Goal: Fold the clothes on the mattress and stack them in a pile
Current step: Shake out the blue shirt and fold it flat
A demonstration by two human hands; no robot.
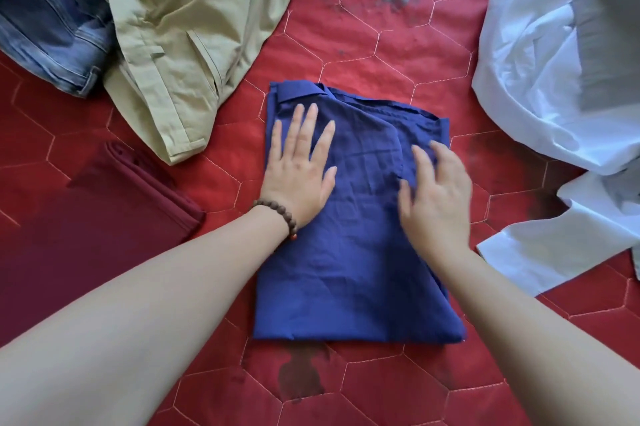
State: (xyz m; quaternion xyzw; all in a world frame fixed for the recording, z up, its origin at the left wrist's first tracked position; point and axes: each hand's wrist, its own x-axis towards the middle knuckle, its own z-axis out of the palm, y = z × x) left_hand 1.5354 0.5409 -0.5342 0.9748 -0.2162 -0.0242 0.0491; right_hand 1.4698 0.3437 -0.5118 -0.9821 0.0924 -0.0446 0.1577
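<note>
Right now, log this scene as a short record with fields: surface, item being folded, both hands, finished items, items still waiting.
surface: red quilted mattress
item being folded: blue shirt, partly folded, collar at far end
left hand: flat, palm down on the shirt, beaded bracelet on wrist
right hand: open, fingers spread over the shirt's right side, blurred
finished: maroon garment, folded, left of the shirt
waiting: khaki garment, jeans, white shirt, all unfolded

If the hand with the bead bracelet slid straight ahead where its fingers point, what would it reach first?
The left hand lies flat on the blue shirt, fingers pointing up the picture. It would likely cross the shirt's collar first, then bare red mattress. The beige garment seems to lie just left of that line.
</note>
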